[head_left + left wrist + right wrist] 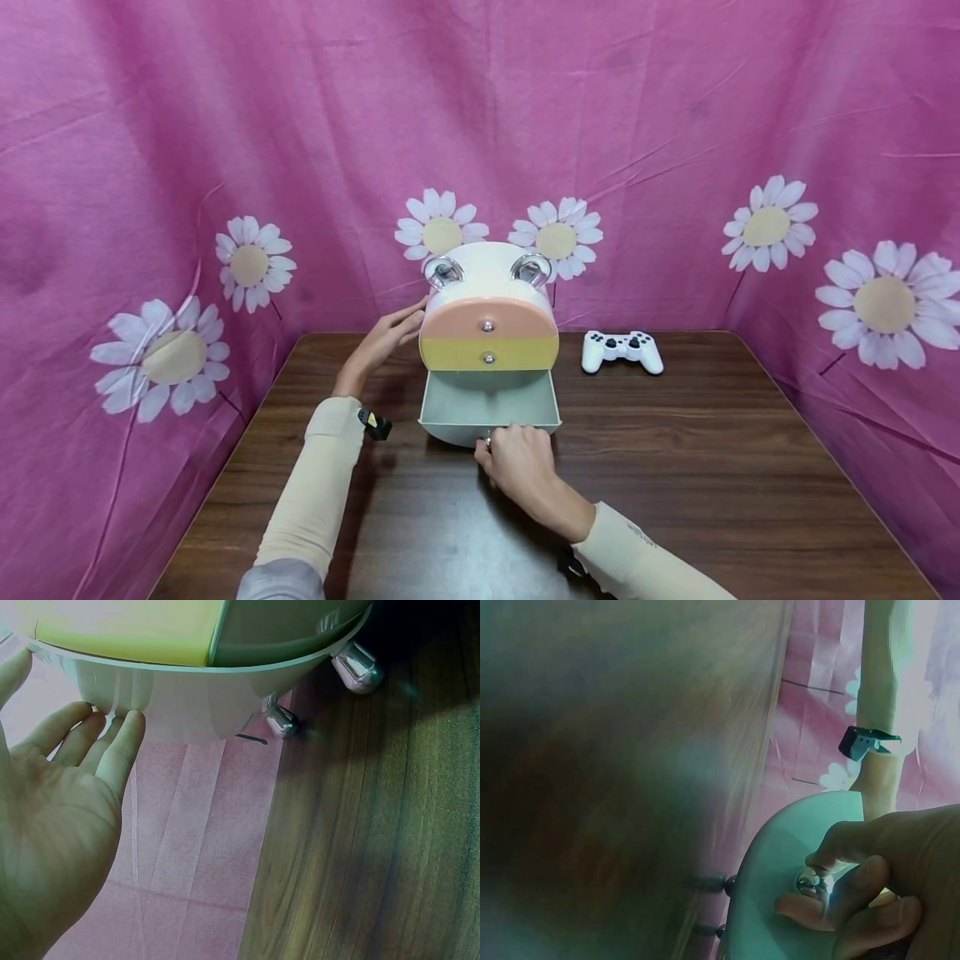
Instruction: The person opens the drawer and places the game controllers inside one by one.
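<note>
My right hand (521,467) pinches the silver knob (808,880) of the pale green bottom drawer (491,396), which protrudes from the rounded three-drawer cabinet (487,279) on the worktop (675,442). My left hand (384,342), fingers extended, touches the cabinet's left side. A white game controller (622,352) lies right of the cabinet.

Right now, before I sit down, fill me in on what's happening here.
A person's right hand pinches the knob of the green bottom drawer, which stands pulled out. The left hand touches the side of the rounded cabinet. The peach drawer and yellow drawer are closed. A white game controller lies nearby.
</note>
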`<action>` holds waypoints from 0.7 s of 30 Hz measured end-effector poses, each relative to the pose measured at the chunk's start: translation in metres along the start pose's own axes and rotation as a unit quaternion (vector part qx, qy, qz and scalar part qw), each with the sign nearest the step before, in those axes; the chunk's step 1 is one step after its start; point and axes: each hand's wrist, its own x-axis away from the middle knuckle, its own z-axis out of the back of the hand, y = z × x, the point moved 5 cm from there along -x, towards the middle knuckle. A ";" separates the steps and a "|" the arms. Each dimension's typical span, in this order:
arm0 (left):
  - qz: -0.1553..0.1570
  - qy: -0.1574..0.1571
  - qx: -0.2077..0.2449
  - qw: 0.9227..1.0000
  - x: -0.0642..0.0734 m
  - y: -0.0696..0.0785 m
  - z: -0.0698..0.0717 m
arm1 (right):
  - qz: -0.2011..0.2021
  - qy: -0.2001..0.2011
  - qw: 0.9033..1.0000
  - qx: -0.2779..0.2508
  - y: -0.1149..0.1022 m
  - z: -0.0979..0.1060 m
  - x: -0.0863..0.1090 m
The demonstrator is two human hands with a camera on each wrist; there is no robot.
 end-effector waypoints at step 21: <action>0.001 0.001 -0.010 1.000 0.000 -0.001 -0.001 | 0.000 -0.049 0.999 -0.016 -0.007 0.004 0.023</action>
